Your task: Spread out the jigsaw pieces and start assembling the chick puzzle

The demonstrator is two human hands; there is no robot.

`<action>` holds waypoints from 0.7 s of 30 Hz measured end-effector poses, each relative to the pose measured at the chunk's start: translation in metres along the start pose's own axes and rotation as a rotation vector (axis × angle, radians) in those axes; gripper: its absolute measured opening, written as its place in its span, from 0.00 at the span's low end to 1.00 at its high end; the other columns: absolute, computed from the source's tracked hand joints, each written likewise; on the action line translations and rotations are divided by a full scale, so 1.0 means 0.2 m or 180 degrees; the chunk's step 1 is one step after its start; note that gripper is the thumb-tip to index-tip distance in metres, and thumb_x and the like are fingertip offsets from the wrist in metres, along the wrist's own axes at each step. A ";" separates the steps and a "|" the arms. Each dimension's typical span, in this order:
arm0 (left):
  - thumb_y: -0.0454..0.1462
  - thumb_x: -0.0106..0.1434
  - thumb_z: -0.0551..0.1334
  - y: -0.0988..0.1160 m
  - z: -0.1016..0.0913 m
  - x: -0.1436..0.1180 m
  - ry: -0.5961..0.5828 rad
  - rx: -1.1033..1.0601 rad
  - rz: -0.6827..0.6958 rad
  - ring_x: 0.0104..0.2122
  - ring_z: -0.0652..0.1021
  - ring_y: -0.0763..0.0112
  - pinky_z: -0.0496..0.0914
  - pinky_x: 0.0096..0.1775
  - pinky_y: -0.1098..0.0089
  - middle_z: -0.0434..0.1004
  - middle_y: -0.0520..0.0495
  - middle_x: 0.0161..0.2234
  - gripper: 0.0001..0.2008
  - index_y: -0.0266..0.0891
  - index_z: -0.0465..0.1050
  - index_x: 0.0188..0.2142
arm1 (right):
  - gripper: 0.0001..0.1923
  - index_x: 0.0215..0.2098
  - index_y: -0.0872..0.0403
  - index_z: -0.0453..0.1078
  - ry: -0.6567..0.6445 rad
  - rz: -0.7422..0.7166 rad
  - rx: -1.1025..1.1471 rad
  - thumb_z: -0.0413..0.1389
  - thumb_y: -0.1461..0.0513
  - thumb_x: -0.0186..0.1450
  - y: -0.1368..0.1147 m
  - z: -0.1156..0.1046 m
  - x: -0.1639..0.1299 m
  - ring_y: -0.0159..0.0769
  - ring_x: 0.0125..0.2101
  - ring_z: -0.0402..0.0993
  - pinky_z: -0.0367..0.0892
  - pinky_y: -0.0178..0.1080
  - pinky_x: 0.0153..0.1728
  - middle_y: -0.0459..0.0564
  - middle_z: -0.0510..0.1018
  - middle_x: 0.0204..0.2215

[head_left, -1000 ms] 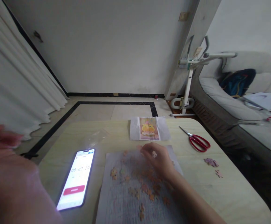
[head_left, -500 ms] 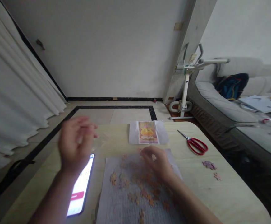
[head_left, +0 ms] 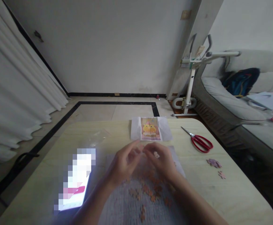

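- While both forearms reach forward over the grey mat, the left hand and right hand meet fingertip to fingertip, fingers narrowly pinched; what they hold cannot be told.
- Loose puzzle pieces lie on the mat beneath the wrists.
- Bare desk lies rightward, between the scissors and the near edge.

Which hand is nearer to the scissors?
Right. The right hand is over the mat, on the side toward the scissors but well apart from them. The left hand sits beyond it, farther from the scissors, toward the phone.
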State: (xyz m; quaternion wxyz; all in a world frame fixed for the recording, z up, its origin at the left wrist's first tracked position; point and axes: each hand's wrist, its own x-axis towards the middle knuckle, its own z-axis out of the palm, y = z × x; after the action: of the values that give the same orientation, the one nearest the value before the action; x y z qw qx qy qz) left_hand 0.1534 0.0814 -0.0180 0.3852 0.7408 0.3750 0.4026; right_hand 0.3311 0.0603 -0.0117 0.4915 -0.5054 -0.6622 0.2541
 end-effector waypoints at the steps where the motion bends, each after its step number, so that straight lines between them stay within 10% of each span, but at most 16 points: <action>1: 0.37 0.65 0.60 0.00 0.01 0.00 0.0025 -0.0020 0.0040 0.36 0.78 0.73 0.73 0.40 0.72 0.79 0.48 0.42 0.21 0.43 0.65 0.58 | 0.03 0.32 0.53 0.72 -0.0029 -0.0007 0.0023 0.57 0.65 0.63 0.00 0.00 0.00 0.31 0.25 0.70 0.65 0.32 0.27 0.45 0.77 0.25; 21: 0.35 0.64 0.61 -0.01 0.03 0.00 0.0388 -0.0074 0.0138 0.37 0.81 0.70 0.76 0.42 0.72 0.81 0.44 0.40 0.14 0.37 0.75 0.49 | 0.03 0.31 0.54 0.72 -0.0226 0.0334 0.0488 0.56 0.64 0.62 -0.01 0.00 -0.01 0.32 0.28 0.72 0.68 0.34 0.31 0.47 0.78 0.27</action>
State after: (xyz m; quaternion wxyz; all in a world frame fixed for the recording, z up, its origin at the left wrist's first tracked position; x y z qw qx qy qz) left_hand 0.1583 0.0802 -0.0211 0.3615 0.7183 0.3770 0.4596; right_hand 0.3292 0.0584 -0.0103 0.4910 -0.4910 -0.6304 0.3471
